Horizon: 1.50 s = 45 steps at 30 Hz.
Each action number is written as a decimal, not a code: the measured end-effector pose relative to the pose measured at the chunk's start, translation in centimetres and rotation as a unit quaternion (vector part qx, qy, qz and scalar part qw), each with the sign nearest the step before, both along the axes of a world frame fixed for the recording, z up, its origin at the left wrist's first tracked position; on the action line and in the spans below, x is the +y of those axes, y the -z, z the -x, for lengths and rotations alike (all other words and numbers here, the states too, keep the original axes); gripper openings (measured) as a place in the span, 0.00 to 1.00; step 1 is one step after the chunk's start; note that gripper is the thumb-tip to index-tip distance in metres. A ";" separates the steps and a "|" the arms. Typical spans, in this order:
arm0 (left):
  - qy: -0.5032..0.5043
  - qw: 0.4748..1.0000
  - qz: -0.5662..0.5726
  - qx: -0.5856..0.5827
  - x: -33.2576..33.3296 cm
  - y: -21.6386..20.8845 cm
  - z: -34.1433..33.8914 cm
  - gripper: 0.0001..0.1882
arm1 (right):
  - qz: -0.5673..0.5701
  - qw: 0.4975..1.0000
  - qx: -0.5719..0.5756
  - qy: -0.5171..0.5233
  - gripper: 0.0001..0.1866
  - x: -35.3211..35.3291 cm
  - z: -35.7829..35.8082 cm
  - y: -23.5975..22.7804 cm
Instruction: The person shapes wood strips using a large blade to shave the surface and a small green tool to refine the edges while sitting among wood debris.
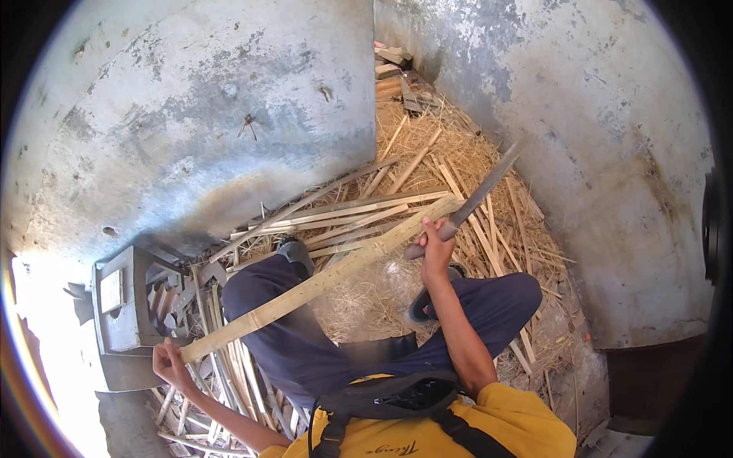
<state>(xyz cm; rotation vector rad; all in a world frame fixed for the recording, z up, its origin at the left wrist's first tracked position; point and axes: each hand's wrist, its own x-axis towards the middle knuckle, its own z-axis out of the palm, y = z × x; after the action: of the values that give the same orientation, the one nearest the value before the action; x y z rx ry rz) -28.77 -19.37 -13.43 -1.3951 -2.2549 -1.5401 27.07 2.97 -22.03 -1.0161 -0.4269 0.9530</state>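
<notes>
- Nearest the camera, bottom centre: yellow shirt (511, 424) crossed by black straps (463, 433), black waist bag (374, 399) over it. Dark cursive lettering on the shirt front at the lower edge; small pale mark on the bag, too small to make out.
- Left hand (172, 368), lower left: fingers closed on the near end of a long split-bamboo strip (286, 301).
- Strip runs slantwise from lower left to just right of centre, above the dark blue trousers (489, 305); pale yellow-green, node rings showing.
- Right hand (437, 248), right of centre: wrapped round the handle of a machete (490, 182), blade angled to upper right. Blade base lies at the strip's far end; whether edge meets bamboo, cannot tell.
- Legs bent, knees apart; grey shoe (296, 256) visible below the strip's far side.
- Centre floor: straw-like shavings (359, 305). More split strips (351, 214) piled beyond, others (248, 374) strewn at lower left.
- Left: grey box (137, 320) with a pale rectangular panel (112, 289); no writing legible on it.
- Upper left and right: weathered grey walls (229, 114), paint flaking, rusty brown stains.
- Top centre: short wood pieces (393, 57) heaped by the wall corner.
</notes>
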 end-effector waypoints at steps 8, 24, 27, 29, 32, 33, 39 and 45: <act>0.277 0.950 0.098 0.106 7.9 -10.0 -23.3 0.44 | -0.019 0.999 0.006 0.037 0.19 1.3 -0.4 -1.7; 0.375 0.848 0.346 0.140 14.5 -1.6 -30.2 0.17 | -0.028 0.720 -0.658 -0.217 0.20 -7.5 -1.5 -2.8; 0.356 0.856 0.341 0.157 13.8 -1.3 -31.9 0.16 | -0.009 0.685 -0.685 -0.246 0.22 -8.1 -0.2 -3.1; 0.352 0.857 0.337 0.165 13.5 -1.3 -31.9 0.16 | -0.022 0.680 -0.689 -0.250 0.21 -7.3 -0.7 -2.9; 0.350 0.862 0.330 0.160 13.1 -0.8 -31.0 0.16 | 0.017 0.713 -0.660 -0.235 0.19 -4.8 -2.8 -2.7; 0.353 0.862 0.332 0.150 13.1 -0.5 -30.8 0.17 | 0.044 0.728 -0.647 -0.224 0.18 -4.4 -3.4 -2.9; 0.353 0.859 0.334 0.161 12.4 -0.8 -30.7 0.16 | 0.006 0.653 -0.704 -0.279 0.18 -4.3 -3.7 -3.6; 0.388 0.842 0.344 0.149 12.3 -1.4 -31.1 0.15 | -0.007 0.713 -0.668 -0.214 0.14 -2.8 -5.4 -2.2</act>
<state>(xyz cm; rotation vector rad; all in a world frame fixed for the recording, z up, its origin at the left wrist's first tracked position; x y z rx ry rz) 2.29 -7.07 -12.04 -2.7543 -2.2206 -0.4258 32.50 0.15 -19.81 -1.5175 -1.9513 0.4182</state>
